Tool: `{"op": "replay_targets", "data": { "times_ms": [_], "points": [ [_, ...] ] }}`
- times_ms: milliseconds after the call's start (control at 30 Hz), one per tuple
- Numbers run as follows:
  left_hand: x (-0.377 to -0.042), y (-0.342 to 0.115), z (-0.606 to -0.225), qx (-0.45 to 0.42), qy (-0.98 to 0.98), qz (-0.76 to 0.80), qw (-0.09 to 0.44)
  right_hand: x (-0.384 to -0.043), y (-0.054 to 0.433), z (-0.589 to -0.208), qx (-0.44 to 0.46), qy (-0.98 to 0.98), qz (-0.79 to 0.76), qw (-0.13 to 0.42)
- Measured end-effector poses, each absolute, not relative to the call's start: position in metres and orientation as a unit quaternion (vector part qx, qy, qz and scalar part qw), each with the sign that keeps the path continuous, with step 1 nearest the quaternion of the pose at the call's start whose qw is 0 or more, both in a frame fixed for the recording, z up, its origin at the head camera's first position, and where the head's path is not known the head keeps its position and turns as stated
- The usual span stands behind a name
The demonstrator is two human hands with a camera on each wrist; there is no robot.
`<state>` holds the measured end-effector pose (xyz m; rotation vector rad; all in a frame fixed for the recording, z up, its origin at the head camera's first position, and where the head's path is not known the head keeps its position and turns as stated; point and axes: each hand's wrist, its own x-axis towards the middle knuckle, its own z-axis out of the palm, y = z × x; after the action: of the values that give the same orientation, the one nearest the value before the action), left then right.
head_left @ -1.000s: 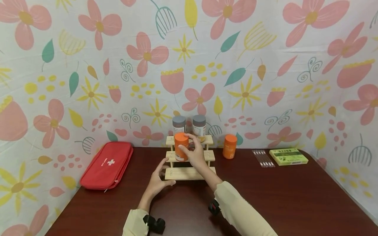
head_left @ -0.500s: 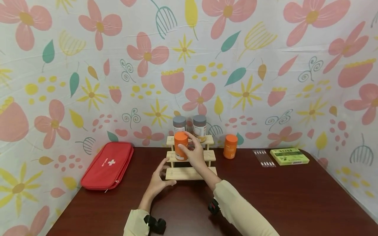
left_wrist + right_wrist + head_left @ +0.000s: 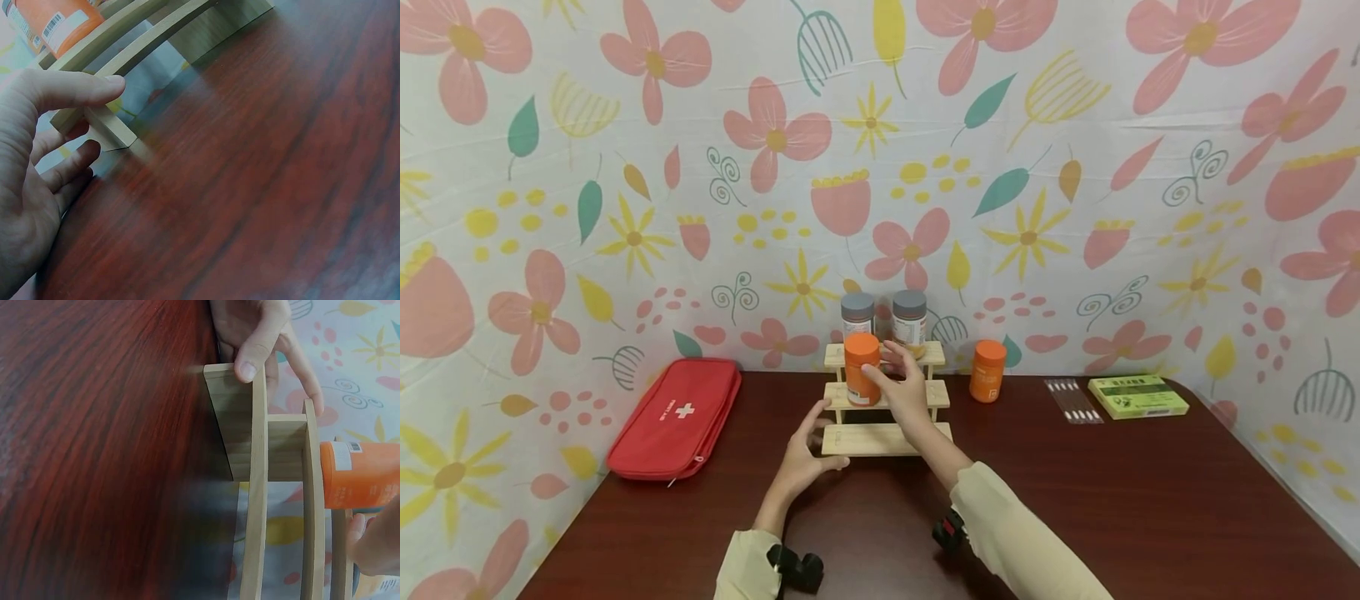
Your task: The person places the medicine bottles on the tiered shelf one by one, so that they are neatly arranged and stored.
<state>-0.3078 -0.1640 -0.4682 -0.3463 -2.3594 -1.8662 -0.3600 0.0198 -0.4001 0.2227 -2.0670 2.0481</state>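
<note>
A three-tier wooden display stand (image 3: pixel 883 440) stands on the table. On its middle tier, towards the left, an orange bottle (image 3: pixel 861 368) stands upright. My right hand (image 3: pixel 910 398) is just to the bottle's right, thumb and fingers spread; in the right wrist view a gap shows between the hand (image 3: pixel 379 542) and the orange bottle (image 3: pixel 357 474). My left hand (image 3: pixel 799 460) holds the stand's left end. The left wrist view has its thumb over the end of the lowest tier, the other fingers behind. Two grey-capped bottles (image 3: pixel 910 323) occupy the top tier.
A second orange bottle (image 3: pixel 987 372) stands on the table right of the stand. Farther right lie a clear pack of cotton swabs (image 3: pixel 1072 401) and a yellow-green box (image 3: pixel 1138 396). A red first-aid pouch (image 3: pixel 676 417) lies left. A floral cloth hangs behind the table.
My right hand has loosened from the orange bottle and shifted slightly right, leaving it on the middle tier. The left hand stays at the stand's end.
</note>
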Motion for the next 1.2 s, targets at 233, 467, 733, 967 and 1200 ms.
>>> {"op": "replay_targets", "data": {
  "times_ms": [233,467,733,967,1200],
  "points": [
    [-0.308,-0.163,-0.466,-0.115,-0.775,-0.619,0.058,-0.357,0.034,-0.399,0.068,-0.701,0.699,0.124],
    [-0.308,-0.163,-0.467,-0.118,-0.777,-0.616,0.056,-0.352,0.048,-0.399,0.069,-0.705,0.69,0.145],
    [-0.306,-0.164,-0.468,-0.118,-0.777,-0.615,0.062,-0.35,0.067,-0.4,0.07,-0.707,0.684,0.166],
    [-0.306,-0.164,-0.467,-0.12,-0.776,-0.616,0.063,-0.354,0.09,-0.4,0.039,-0.709,0.681,0.18],
    [-0.306,-0.163,-0.467,-0.121,-0.774,-0.618,0.062,-0.363,0.115,-0.409,0.014,-0.709,0.677,0.197]
  ]
}}
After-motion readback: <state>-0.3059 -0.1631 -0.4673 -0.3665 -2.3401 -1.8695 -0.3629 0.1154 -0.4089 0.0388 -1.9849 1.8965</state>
